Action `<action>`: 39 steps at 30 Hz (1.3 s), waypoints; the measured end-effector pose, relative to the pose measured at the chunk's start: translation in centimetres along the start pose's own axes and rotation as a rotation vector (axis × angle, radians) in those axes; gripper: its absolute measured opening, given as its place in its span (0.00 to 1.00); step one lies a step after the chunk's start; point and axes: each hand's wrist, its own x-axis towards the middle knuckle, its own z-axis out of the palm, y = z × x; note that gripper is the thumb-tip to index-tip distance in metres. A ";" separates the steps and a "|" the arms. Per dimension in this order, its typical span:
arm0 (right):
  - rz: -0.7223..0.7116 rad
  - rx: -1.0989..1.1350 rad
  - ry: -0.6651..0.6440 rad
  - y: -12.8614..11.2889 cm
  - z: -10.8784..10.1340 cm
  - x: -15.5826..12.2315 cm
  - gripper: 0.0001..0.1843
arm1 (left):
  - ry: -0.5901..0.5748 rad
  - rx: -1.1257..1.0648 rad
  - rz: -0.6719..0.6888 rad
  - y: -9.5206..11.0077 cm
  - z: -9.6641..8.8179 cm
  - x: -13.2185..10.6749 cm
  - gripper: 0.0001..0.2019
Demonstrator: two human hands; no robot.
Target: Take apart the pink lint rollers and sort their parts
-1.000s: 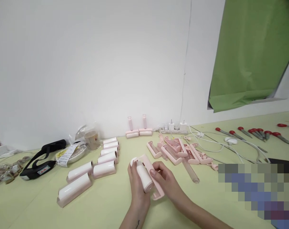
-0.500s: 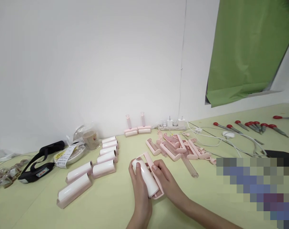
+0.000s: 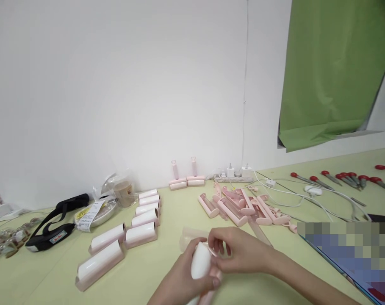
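My left hand (image 3: 179, 279) is wrapped round a lint roller, whose white sticky roll (image 3: 200, 261) shows between thumb and fingers. Part of its pink holder (image 3: 206, 297) shows below the thumb. At the roller's upper right end, the bent fingers of my right hand (image 3: 243, 250) pinch the pink edge. A translucent pinkish cover (image 3: 189, 235) lies on the table just beyond my hands. To the right is a heap of pink roller holders (image 3: 233, 212) and handles. White rolls in translucent covers (image 3: 100, 264) lie in rows on the left.
Two assembled lint rollers (image 3: 178, 183) stand against the wall. A power strip (image 3: 233, 178) with chargers and white cables (image 3: 292, 203) lies to their right. Red-handled tools (image 3: 347, 179) are at far right. A black strap (image 3: 57, 228), packaged bowl (image 3: 105, 213) and cup (image 3: 124, 192) are left.
The lint roller has turned more upright and moved lower, nearer me. My right hand has shifted to its upper end. A translucent cover now shows beyond my hands. The view has tilted slightly upward.
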 end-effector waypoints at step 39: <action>0.106 0.983 0.247 0.6 5.4 -1.1 0.24 | 0.237 0.104 0.388 -3.7 -1.3 2.4 0.45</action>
